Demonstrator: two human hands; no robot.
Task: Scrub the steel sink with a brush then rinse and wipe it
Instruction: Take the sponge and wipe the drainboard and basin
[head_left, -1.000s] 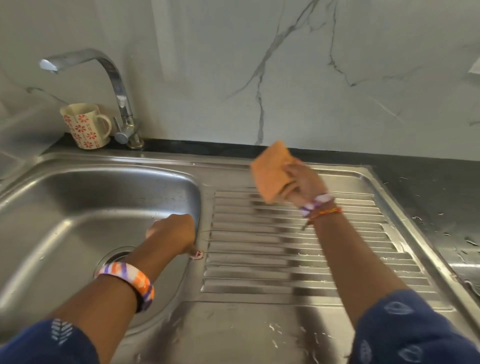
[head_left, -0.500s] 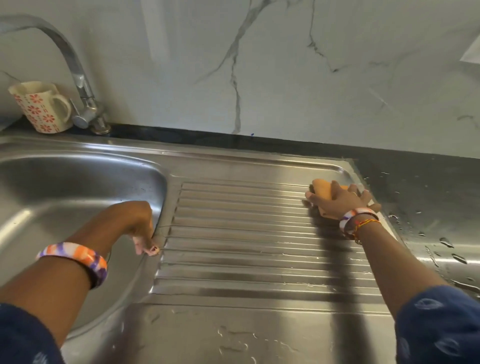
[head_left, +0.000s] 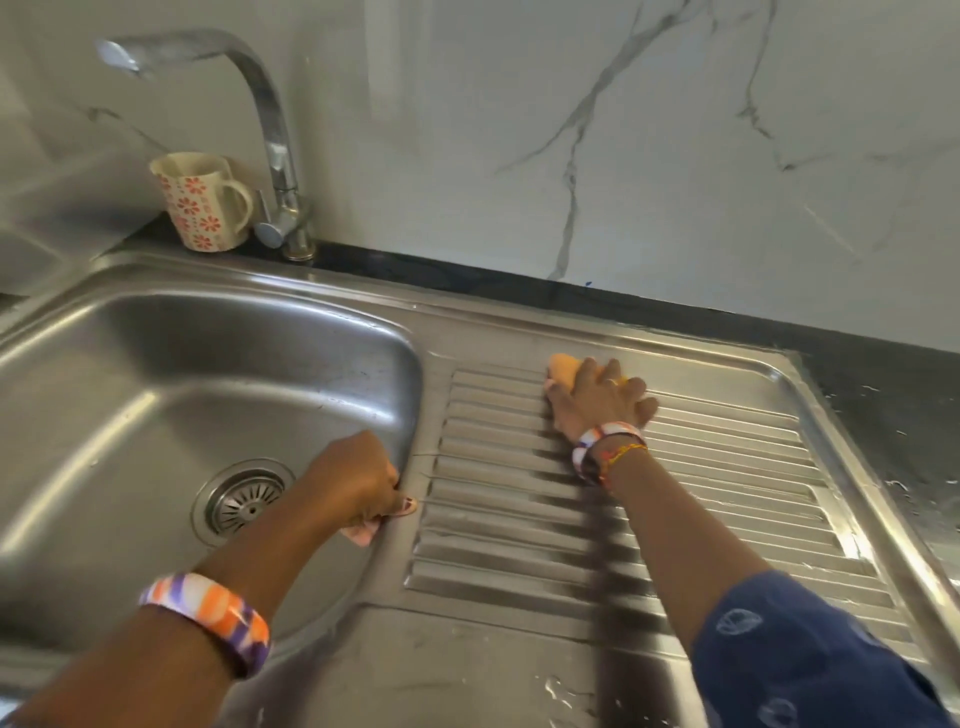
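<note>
One steel sink with one drain and one ribbed drainboard; one tap; one flowered mug; one orange cloth; two hands, left hand and right hand; two bangles, near left bangle and right bangle.

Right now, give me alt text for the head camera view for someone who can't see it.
A right hand presses an orange cloth flat on the ribbed drainboard of a steel sink, while the left hand grips the basin's right edge. A floral mug stands beside the tap at the back, against a marble wall.
</note>
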